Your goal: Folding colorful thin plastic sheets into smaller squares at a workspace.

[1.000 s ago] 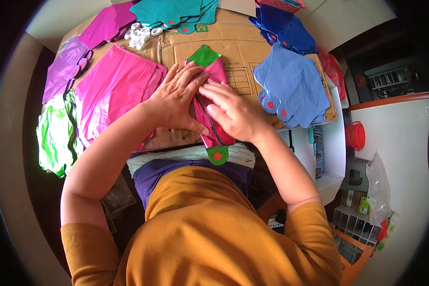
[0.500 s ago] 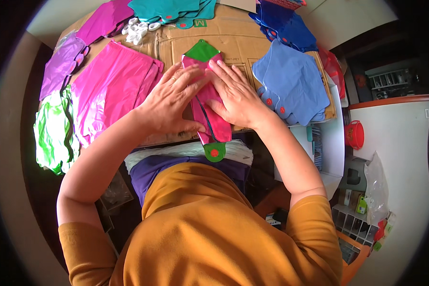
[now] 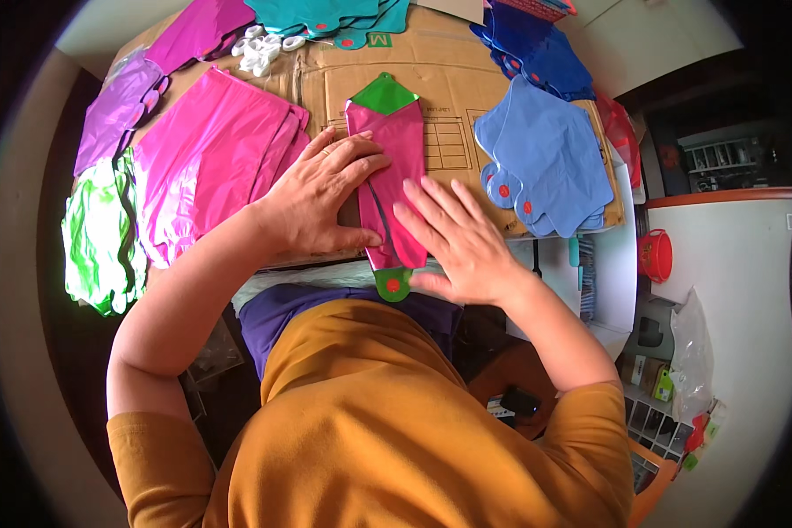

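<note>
A long folded foil balloon (image 3: 392,141), shiny pink with a green pointed far end and a green near tab bearing a red dot, lies flat on the cardboard. My left hand (image 3: 330,189) rests along its left side, fingers spread and pressing on it, thumb near the lower end. Over its lower right edge is my right hand (image 3: 462,242), fingers apart and slightly blurred, the thumb close to the green tab. Whether the right palm touches the foil I cannot tell. Left of my left hand lies a stack of pink foil pieces (image 3: 216,163).
The cardboard surface (image 3: 330,88) carries light blue foil pieces (image 3: 550,154) at right, dark blue ones (image 3: 541,53) behind, teal ones (image 3: 326,13) at the back, purple (image 3: 119,110) and green ones (image 3: 97,238) at left. White ribbon-like loops (image 3: 260,53) sit near the back. A red basket (image 3: 654,253) hangs at right.
My right hand has slid from the upper part of the folded foil balloon down toward its lower right edge. The left hand has stayed on the left side, slightly lower at the fingertips.
</note>
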The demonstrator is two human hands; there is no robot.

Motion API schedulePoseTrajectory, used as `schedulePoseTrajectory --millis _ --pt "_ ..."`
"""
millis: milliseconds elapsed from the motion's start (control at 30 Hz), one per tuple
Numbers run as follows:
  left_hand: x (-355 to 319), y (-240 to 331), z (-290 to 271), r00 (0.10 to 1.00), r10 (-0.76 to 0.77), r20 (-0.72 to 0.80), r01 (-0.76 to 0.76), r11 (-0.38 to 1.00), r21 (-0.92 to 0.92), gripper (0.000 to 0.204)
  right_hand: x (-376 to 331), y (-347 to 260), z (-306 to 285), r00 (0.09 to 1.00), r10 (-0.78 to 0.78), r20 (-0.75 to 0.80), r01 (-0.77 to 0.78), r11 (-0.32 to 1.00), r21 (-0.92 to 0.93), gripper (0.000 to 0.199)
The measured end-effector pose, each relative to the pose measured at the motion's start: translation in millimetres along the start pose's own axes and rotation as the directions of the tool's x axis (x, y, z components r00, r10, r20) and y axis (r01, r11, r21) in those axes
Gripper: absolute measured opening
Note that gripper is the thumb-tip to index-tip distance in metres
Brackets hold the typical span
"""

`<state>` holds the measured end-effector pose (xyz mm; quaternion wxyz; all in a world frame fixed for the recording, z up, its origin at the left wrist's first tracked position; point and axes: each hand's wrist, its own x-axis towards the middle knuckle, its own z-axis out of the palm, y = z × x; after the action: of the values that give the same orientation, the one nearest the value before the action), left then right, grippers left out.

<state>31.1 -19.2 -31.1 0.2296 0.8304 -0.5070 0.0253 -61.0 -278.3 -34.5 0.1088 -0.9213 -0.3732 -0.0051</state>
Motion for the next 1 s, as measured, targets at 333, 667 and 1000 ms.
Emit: schedulePoseTrajectory --millis 333,667,1000 --pt "0 0 -3 1.0 0.011 0.024 -0.012 1.0 0.023 0.087 -26 5 -2 0.981 -0.11 -0.157 0.124 0.989 0.082 0.059" --pt "-1 0 -3 0.999 0.001 0.047 -0.003 0.999 0.042 0.087 38 50 -15 0.931 -0.076 -0.357 0.076 0.997 -0.013 0.035" --pt "-2 3 -3 0.996 -0.055 0.067 0.051 0.997 0.063 0.09 65 77 -11 0.974 -0.001 -0.226 0.018 0.997 0.074 0.042"
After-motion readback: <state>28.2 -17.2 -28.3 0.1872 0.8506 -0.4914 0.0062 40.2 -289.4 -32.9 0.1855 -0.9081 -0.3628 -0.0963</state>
